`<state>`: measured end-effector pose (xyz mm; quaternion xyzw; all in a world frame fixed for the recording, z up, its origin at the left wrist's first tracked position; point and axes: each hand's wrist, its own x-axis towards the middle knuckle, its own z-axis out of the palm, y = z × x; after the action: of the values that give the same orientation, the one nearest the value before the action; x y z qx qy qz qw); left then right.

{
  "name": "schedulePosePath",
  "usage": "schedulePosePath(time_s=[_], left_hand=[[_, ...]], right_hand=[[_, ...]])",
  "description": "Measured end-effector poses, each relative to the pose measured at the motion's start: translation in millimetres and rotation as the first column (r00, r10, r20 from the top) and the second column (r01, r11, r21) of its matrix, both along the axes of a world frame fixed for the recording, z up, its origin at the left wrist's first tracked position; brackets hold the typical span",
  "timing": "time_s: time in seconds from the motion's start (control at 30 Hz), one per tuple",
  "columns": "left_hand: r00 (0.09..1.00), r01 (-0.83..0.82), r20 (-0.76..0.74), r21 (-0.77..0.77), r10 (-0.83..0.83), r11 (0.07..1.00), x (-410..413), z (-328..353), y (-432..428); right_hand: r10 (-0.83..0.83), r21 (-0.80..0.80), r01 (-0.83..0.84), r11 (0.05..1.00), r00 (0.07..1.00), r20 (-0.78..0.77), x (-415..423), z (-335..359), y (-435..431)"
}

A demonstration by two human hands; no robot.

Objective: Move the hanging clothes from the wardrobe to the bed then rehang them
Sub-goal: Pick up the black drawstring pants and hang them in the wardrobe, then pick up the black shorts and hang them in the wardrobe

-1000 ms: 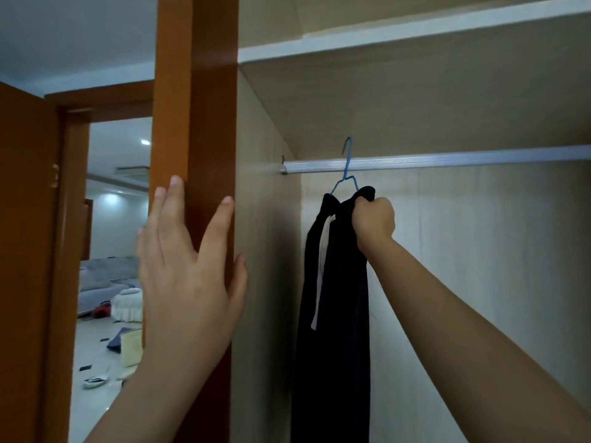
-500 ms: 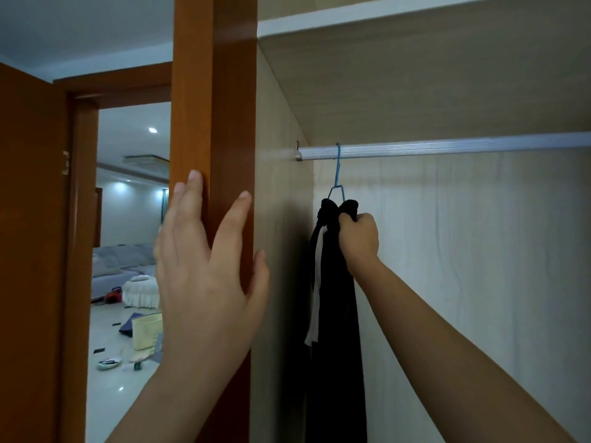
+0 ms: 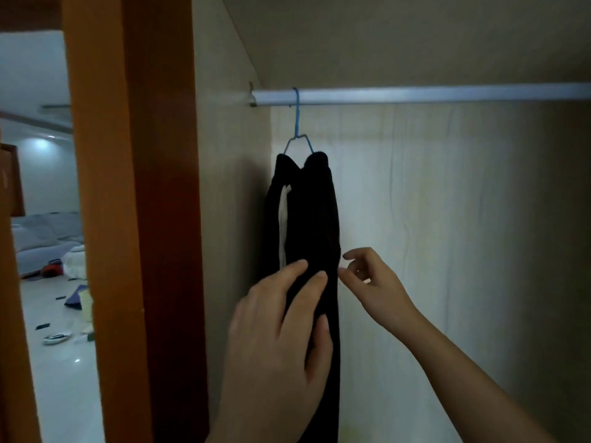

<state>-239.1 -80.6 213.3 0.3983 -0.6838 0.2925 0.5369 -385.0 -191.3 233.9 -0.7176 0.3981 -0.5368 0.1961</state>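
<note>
Black garment's [image 3: 315,219] lower end behind the left hand [image 3: 278,346] and below the frame

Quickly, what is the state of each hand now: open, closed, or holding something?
Left hand: open, fingers resting on the black garment.
Right hand: open, fingers loosely curled beside the garment's edge, gripping nothing.

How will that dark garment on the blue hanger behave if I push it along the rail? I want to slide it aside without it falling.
The dark garment hangs in long limp folds, so it is probably floppy and will swing. The blue hanger is thin wire on a smooth metal rail, so it likely slides easily. The cloth looks bunched at the shoulders and may slip off if jerked.
</note>
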Motion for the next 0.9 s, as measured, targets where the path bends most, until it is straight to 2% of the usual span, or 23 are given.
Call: schedulePosePath(time_s=[0.13,0.23,0.33,0.43,0.53,0.6,0.77,0.9], left_hand=[[0.966,0.228,-0.185,0.286,-0.18,0.931,-19,-50,-22],[0.916,0.369,-0.324,0.455,-0.235,0.81,-26,-102,-37],[0.877,0.444,-0.447,0.615,-0.175,0.652,-28,-166,-46],[0.882,0.452,-0.458,0.755,-0.111,0.475,-23,-225,-44],[0.872,0.483,-0.481,0.822,-0.085,0.302,-19,-263,-36],[0.865,0.501,-0.492,0.84,-0.098,0.209,-21,-282,-25],[0.853,0.448,-0.432,0.894,-0.294,-0.012,-24,-322,12],[0.778,0.372,-0.405,0.913,-0.48,-0.166,-13,-342,27]], right_hand=[[-0.04,0.176,0.055,0.983,0.995,-0.086,-48,-70,21],[-0.147,0.314,0.192,0.93,0.976,-0.16,-88,-136,42],[-0.249,0.462,0.339,0.82,0.937,-0.245,-123,-205,72],[-0.324,0.614,0.439,0.656,0.898,-0.297,-147,-265,112],[-0.434,0.748,0.507,0.429,0.842,-0.321,-158,-315,153],[-0.509,0.779,0.559,0.284,0.777,-0.372,-155,-342,181],[-0.673,0.814,0.581,0.014,0.607,-0.423,-103,-398,255],[-0.805,0.867,0.452,-0.208,0.424,-0.415,-33,-435,324]])
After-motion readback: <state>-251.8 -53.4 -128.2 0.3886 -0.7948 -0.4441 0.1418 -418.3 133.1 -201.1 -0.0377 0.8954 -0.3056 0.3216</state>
